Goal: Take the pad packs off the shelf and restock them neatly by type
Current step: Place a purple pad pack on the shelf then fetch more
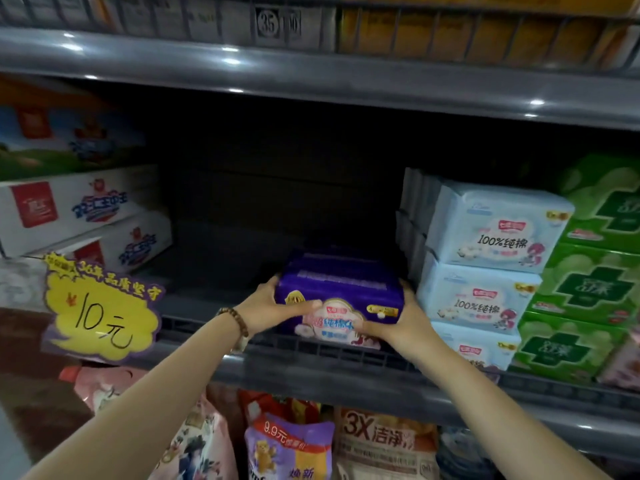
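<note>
While the purple pad pack [339, 289] sits at the near edge of the shelf [242, 374], just over the low front rail [194, 325], both hands have hold of it. The left hand [277, 306] is wrapped round its left end with the thumb laid across the printed face, and the right hand [398, 323] is curled round its lower right corner. Whether it's coming off or going in, one look can't say.

Risk number one, I'd judge, is the wrapper. It looks slick and soft, and a grip on the ends alone could let the pack squirt free, straight down onto the bags [291, 448] on the level below. Risk two is the rail: catch the pack's bottom edge on it and the whole thing tips forward.

Just to the right, the right hand's knuckles are very near the stack of light-blue packs [485, 237] — a nudge there could knock that column askew. It stands right beside the green packs [588, 289], so a shove might travel.

Left of the dark gap, well apart, the white boxes [79, 216] and the yellow price sign [100, 313] look out of harm's way. One last worry — purple landing in with blue would spoil the sorting by type.
</note>
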Motion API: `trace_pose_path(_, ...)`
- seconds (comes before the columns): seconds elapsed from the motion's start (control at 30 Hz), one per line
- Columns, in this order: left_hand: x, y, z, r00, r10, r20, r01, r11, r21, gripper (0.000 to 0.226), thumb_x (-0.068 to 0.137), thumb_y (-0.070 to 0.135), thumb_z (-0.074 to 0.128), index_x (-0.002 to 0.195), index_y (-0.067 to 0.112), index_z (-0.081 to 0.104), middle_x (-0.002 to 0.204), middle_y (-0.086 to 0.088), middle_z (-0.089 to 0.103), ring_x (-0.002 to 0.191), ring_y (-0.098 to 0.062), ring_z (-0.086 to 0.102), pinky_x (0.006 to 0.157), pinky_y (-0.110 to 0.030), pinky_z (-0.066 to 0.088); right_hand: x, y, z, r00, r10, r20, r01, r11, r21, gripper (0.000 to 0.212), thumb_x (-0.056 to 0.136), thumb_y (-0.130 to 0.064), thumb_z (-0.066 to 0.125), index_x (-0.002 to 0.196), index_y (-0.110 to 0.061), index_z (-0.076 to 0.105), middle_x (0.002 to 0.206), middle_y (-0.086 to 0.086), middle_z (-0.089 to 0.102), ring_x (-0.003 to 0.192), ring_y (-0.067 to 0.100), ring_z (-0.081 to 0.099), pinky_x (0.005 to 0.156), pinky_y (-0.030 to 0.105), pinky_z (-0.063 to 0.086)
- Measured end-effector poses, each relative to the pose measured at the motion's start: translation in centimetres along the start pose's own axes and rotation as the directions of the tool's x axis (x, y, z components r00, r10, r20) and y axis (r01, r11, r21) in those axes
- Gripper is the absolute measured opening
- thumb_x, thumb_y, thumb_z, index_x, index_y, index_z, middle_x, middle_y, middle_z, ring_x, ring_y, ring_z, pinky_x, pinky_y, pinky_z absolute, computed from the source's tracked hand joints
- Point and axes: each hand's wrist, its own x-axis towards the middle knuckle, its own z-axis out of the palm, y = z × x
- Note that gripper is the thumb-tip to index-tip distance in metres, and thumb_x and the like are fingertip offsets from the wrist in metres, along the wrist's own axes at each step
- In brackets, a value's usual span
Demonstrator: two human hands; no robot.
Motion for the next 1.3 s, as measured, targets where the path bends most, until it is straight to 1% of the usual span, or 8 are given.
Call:
trace_pose_path(0.17, 0.9, 0.2, 0.0, 0.999, -0.046, 0.029, 0.044, 0.996, 0.071, 0.105, 0.069, 0.042, 0.079, 0.149, 0.021, 0.013, 0.107, 0.010, 0.058, 0.096, -0.006, 0.060, 0.089, -0.029, 0.050, -1.8, 0.4, 1.1, 0.961, -0.266, -0.073, 0.229, 0.917, -0.327, 0.088, 0.084, -0.017, 0.073, 0.151, -0.023, 0.017, 0.144, -0.015, 0.034, 0.135, 0.004, 0.033, 0.108, 0.015, 0.029)
trace_pose_path(0.27, 1.2, 0.0, 0.3, 0.998, -0.006, 0.063, 0.000, 0.994, 0.108, 0.130, 0.058, 0.048, 0.083, 0.151, 0.025, -0.004, 0.127, 0.004, 0.055, 0.112, -0.013, 0.058, 0.103, -0.038, 0.045, -2.8, 1.4, 1.7, 0.813, -0.568, 0.131, 0.456, 0.480, -0.750, 0.056, 0.100, -0.036, 0.044, 0.151, -0.028, 0.025, 0.160, -0.005, 0.016, 0.149, 0.014, 0.004, 0.121, 0.031, 0.008)
trace_pose_path(0.37, 1.7, -0.5, 1.1, 0.994, 0.105, 0.041, -0.111, 0.981, 0.160, 0.115, 0.072, 0.034, 0.078, 0.152, 0.024, -0.004, 0.127, 0.006, 0.055, 0.112, -0.009, 0.057, 0.102, -0.035, 0.046, -2.9, 3.0, 0.9, 0.773, -0.515, 0.370, 0.507, 0.152, -0.849, 0.055, 0.101, -0.051, 0.019, 0.148, -0.026, 0.035, 0.158, 0.003, 0.024, 0.147, 0.022, 0.015, 0.115, 0.041, 0.014)
trace_pose_path(0.57, 3.3, -0.9, 3.0, 0.982, 0.186, 0.030, -0.188, 0.970, 0.152, 0.106, 0.078, 0.025, 0.075, 0.152, 0.022, 0.000, 0.132, 0.001, 0.055, 0.114, -0.009, 0.057, 0.101, -0.033, 0.047, -2.1, 4.4, -1.3, 0.800, -0.446, 0.402, 0.455, 0.014, -0.890, 0.059, 0.100, -0.052, 0.020, 0.150, -0.024, 0.031, 0.159, 0.007, 0.022, 0.147, 0.026, 0.018, 0.114, 0.042, 0.019)
trace_pose_path(0.9, 0.8, -0.4, 3.6, 0.975, 0.195, -0.110, -0.157, 0.945, 0.285, 0.104, 0.079, 0.037, 0.073, 0.153, 0.020, 0.001, 0.146, 0.000, 0.041, 0.128, -0.014, 0.046, 0.103, -0.024, 0.038, -2.4, 3.9, -1.4, 0.830, -0.395, 0.394, 0.456, 0.073, -0.887, 0.058, 0.100, -0.052, 0.019, 0.148, -0.024, 0.035, 0.159, 0.008, 0.021, 0.147, 0.025, 0.016, 0.116, 0.040, 0.015)
trace_pose_path(1.03, -4.5, -1.5, 3.0, 0.947, 0.271, -0.173, -0.184, 0.898, 0.400, 0.085, 0.087, 0.041, 0.061, 0.152, 0.022, 0.010, 0.155, 0.003, 0.026, 0.140, -0.012, 0.028, 0.105, -0.020, 0.025, -5.3, 3.0, -0.3, 0.841, -0.422, 0.339, 0.466, 0.243, -0.851, 0.059, 0.102, -0.051, 0.014, 0.146, -0.022, 0.039, 0.157, 0.006, 0.028, 0.145, 0.020, 0.016, 0.117, 0.037, 0.010)
trace_pose_path(1.17, -10.8, -5.6, 2.4, 0.878, 0.395, -0.269, -0.238, 0.850, 0.470, 0.051, 0.091, 0.035, 0.057, 0.138, 0.022, 0.042, 0.133, 0.004, 0.047, 0.118, -0.008, 0.048, 0.098, -0.014, 0.035, -10.2, 5.0, 3.5, 0.836, -0.398, 0.377, 0.533, 0.429, -0.729, 0.055, 0.102, -0.051, 0.018, 0.145, -0.023, 0.040, 0.157, 0.002, 0.026, 0.146, 0.016, 0.015, 0.117, 0.035, 0.010)
trace_pose_path(1.3, -14.9, -11.1, 2.7, 0.965, 0.180, -0.192, -0.074, 0.886, 0.458, 0.023, 0.092, 0.020, 0.058, 0.114, 0.027, 0.055, 0.104, 0.007, 0.056, 0.091, -0.009, 0.056, 0.082, -0.024, 0.048, -15.1, 9.6, 7.9, 0.866, -0.273, 0.418, 0.487, 0.646, -0.588, 0.049, 0.102, -0.050, 0.026, 0.149, -0.035, 0.029, 0.159, -0.014, 0.005, 0.147, 0.003, -0.005, 0.120, 0.027, -0.002)
